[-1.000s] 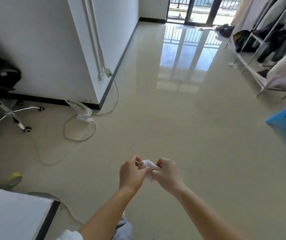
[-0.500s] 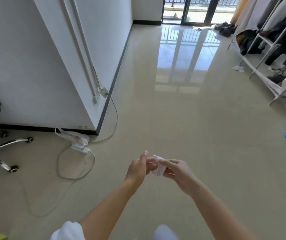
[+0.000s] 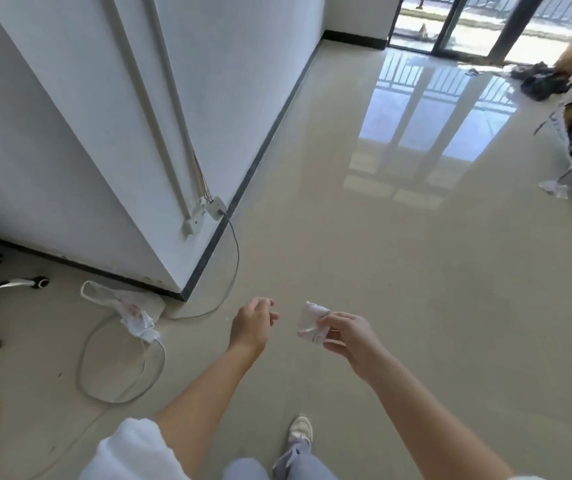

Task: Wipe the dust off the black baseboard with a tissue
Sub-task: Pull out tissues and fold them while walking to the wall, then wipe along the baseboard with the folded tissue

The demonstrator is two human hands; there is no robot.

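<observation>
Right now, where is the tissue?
In the head view the tissue sits low, just right of centre, pinched in the right hand, apart from the empty left hand and well short of the black baseboard at the wall corner.

Left hand now off the tissue, apart from right hand

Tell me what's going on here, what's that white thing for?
A person is standing in a room, getting ready to clean. Their right hand pinches a crumpled white tissue, while the left hand hangs beside it, holding nothing. The black baseboard runs along the bottom of the white wall just ahead. The tissue has not touched it yet, so no wiping has begun.
</observation>
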